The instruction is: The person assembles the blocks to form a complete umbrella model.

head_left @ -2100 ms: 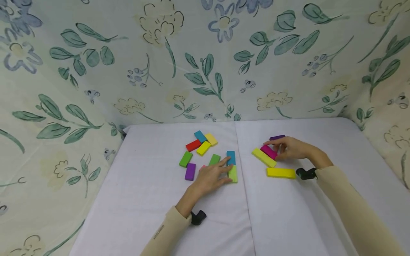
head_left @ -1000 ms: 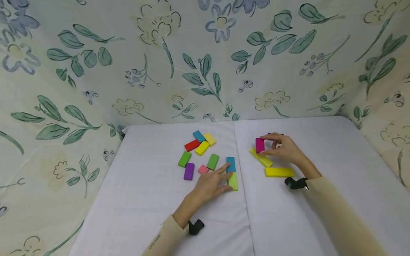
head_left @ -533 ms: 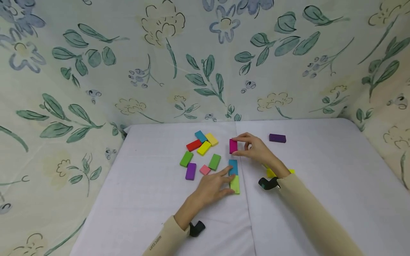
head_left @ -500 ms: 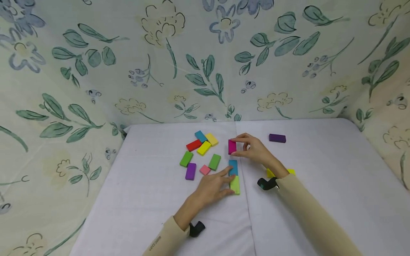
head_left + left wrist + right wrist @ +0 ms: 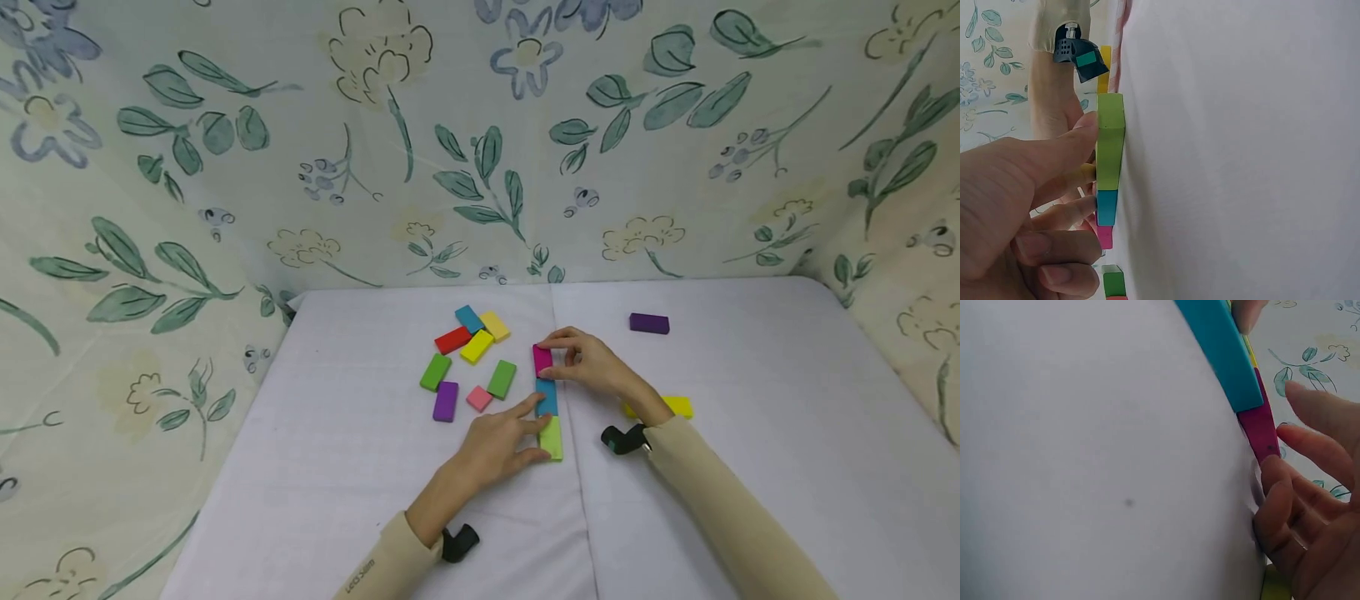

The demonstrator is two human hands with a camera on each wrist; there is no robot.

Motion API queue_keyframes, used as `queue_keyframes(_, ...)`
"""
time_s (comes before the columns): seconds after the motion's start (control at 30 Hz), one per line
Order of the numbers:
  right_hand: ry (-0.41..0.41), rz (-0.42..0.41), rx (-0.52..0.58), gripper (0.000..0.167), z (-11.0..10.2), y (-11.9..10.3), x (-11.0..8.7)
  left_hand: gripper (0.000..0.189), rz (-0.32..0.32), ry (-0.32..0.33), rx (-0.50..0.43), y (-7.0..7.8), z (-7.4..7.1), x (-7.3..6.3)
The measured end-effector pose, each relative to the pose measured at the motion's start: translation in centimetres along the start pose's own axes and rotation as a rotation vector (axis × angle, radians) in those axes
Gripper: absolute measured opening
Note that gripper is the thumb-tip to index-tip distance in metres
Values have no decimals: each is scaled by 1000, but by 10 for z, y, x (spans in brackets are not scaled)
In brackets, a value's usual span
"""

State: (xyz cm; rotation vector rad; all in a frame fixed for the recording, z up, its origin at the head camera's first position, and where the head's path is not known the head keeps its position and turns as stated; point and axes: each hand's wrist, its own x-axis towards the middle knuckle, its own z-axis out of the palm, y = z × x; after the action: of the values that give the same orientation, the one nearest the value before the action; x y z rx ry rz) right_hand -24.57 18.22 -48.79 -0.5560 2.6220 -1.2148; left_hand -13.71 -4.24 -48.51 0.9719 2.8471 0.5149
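A lime green block (image 5: 551, 438), a blue block (image 5: 547, 398) and a magenta block (image 5: 542, 361) lie end to end in a row on the white cloth. My left hand (image 5: 495, 442) holds the lime green one, thumb near its close end, with a fingertip on the blue one. In the left wrist view that thumb presses the lime green block (image 5: 1110, 144). My right hand (image 5: 592, 362) pinches the magenta block between thumb and index finger at the row's far end. The right wrist view shows the magenta block (image 5: 1263, 425) against the blue block (image 5: 1222, 356).
Left of the row are loose blocks: red (image 5: 453, 340), purple (image 5: 446, 402), pink (image 5: 479, 398), green (image 5: 502, 379) and several others. A dark purple block (image 5: 649, 323) lies at the back right. Yellow (image 5: 678, 407) shows partly behind the right forearm. A floral cloth (image 5: 450, 167) hangs behind.
My right hand has lifted the magenta block from the yellow one, carried it left and lowered it at the blue block's far end. The left hand, on the row, has shifted slightly nearer.
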Motion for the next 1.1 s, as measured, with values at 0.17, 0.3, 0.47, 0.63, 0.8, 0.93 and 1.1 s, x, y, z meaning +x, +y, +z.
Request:
queue_keyframes(0.17,-1,-10,14,38,2,5,0,57,2,4,-2,0,0,-1)
queue_keyframes(0.3,8,-21,17,36,4,5,0,57,0,9,0,0,0,-1)
queue_keyframes(0.47,14,-25,8,36,6,5,-2,58,4,9,11,0,0,-1)
queue_keyframes(0.63,21,-23,10,37,8,6,-4,58,6,12,12,1,0,-1)
queue_keyframes(0.8,21,-34,12,38,9,7,-5,58,1,-6,21,2,-1,-2)
queue_keyframes(0.93,27,-53,13,39,11,8,-8,59,3,-11,32,4,-2,-4)
queue_keyframes(1.1,31,-52,6,38,11,8,-9,59,2,-7,39,6,-3,-5)
